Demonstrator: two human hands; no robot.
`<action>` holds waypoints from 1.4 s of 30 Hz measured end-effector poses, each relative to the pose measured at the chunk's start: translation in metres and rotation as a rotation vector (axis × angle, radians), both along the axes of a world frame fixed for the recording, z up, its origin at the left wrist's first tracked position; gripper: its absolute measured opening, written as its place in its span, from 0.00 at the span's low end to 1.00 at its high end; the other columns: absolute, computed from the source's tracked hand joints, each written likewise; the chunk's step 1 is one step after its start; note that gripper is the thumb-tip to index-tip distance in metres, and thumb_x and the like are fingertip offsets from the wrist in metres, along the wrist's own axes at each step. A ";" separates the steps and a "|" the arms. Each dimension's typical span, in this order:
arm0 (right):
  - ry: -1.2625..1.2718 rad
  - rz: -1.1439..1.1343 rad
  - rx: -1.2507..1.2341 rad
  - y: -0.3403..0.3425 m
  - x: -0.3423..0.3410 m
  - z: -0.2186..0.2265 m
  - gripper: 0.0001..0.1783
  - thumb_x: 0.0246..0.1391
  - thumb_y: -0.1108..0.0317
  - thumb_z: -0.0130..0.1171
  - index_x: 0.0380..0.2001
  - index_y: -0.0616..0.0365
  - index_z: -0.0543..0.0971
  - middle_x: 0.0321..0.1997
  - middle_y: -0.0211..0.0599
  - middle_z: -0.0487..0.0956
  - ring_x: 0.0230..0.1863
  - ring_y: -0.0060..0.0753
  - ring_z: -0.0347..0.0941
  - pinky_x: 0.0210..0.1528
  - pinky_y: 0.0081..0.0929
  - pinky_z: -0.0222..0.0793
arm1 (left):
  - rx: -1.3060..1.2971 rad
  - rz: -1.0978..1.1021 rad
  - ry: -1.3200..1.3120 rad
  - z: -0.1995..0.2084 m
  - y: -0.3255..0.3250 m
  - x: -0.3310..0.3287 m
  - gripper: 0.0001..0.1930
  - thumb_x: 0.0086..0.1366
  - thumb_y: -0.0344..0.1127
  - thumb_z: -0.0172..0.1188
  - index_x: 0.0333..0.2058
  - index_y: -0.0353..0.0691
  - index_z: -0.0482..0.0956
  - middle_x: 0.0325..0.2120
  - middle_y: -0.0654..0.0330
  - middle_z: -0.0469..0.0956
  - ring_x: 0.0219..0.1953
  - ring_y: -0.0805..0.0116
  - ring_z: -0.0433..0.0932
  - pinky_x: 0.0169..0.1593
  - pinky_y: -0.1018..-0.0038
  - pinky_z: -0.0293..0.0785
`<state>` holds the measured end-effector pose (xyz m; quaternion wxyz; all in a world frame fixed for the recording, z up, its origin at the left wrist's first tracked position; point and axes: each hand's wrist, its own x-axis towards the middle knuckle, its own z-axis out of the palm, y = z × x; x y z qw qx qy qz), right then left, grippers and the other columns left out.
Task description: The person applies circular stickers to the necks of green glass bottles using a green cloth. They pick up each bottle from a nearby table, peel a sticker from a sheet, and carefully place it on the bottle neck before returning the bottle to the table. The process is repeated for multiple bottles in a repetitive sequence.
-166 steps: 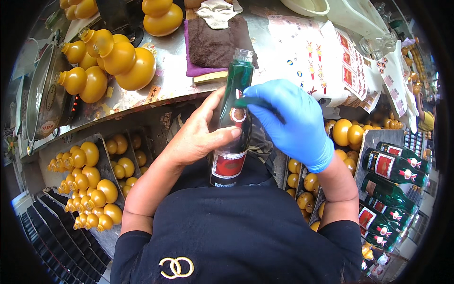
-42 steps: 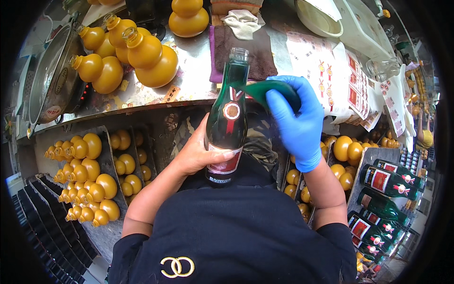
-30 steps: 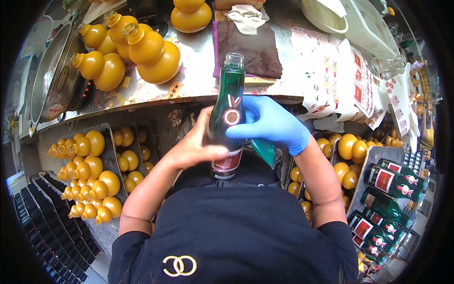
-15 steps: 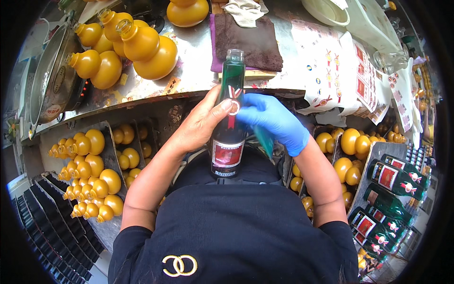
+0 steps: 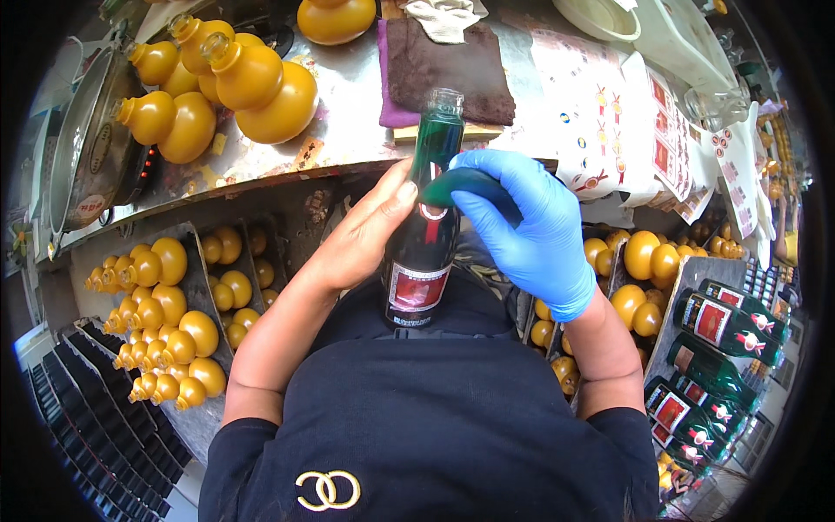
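A dark green glass bottle (image 5: 424,230) stands tilted slightly in front of my body, its uncapped clear neck toward the table. On its lower part is a red and white label; a red ribbon-shaped sticker runs down its upper part. My left hand (image 5: 361,228) grips the bottle from its left side, thumb along the glass. My right hand (image 5: 531,222), in a blue glove, pinches a thin, dark green, rounded scraper-like piece (image 5: 474,183) between thumb and fingers. Its edge lies over the ribbon sticker, partly covering it; I cannot tell how firmly it touches.
On the table, gourd-shaped yellow bottles (image 5: 265,91) stand left, beside a round metal pan (image 5: 83,148). A folded brown towel (image 5: 452,70) lies in the middle, sticker sheets (image 5: 600,122) to the right. More yellow gourd bottles (image 5: 165,304) fill racks left; labelled green bottles (image 5: 718,322) lie right.
My right hand has drawn back and turned, bringing the green piece from below the hand up over the sticker. My left thumb has come off the sticker to the bottle's side.
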<state>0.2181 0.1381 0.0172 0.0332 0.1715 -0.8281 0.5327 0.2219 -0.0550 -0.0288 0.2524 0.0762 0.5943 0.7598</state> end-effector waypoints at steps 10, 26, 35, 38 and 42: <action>0.662 0.144 0.426 0.006 0.028 -0.024 0.19 0.38 0.70 0.63 0.39 0.49 0.80 0.46 0.27 0.78 0.34 0.26 0.72 0.28 0.28 0.62 | 0.116 0.075 -0.135 -0.014 -0.003 -0.001 0.27 0.72 0.45 0.40 0.62 0.32 0.58 0.56 0.51 0.69 0.58 0.64 0.67 0.63 0.69 0.59; 0.666 0.218 0.464 0.008 0.014 -0.017 0.18 0.37 0.71 0.67 0.37 0.50 0.82 0.45 0.28 0.80 0.32 0.28 0.72 0.27 0.25 0.60 | 0.154 0.039 -0.166 -0.010 -0.006 0.000 0.29 0.73 0.45 0.41 0.66 0.33 0.52 0.63 0.53 0.60 0.65 0.66 0.57 0.67 0.71 0.50; 0.655 0.236 0.479 0.010 0.005 -0.018 0.18 0.38 0.71 0.61 0.38 0.53 0.80 0.46 0.32 0.79 0.33 0.30 0.74 0.28 0.27 0.66 | 0.161 0.078 -0.189 -0.001 -0.002 -0.001 0.30 0.73 0.45 0.42 0.66 0.32 0.53 0.63 0.53 0.59 0.65 0.65 0.57 0.67 0.70 0.50; 0.675 0.210 0.527 0.010 0.002 -0.014 0.18 0.38 0.69 0.62 0.38 0.50 0.80 0.47 0.29 0.78 0.35 0.30 0.74 0.31 0.28 0.65 | 0.175 0.064 -0.184 -0.006 -0.005 0.000 0.30 0.73 0.44 0.42 0.66 0.32 0.53 0.63 0.53 0.59 0.65 0.65 0.57 0.67 0.70 0.50; 0.682 0.185 0.565 0.010 0.002 -0.019 0.17 0.40 0.67 0.60 0.39 0.48 0.80 0.49 0.27 0.78 0.38 0.28 0.74 0.34 0.27 0.64 | 0.149 0.065 -0.151 -0.003 -0.004 -0.001 0.30 0.73 0.44 0.43 0.66 0.32 0.52 0.64 0.53 0.59 0.65 0.65 0.57 0.67 0.70 0.49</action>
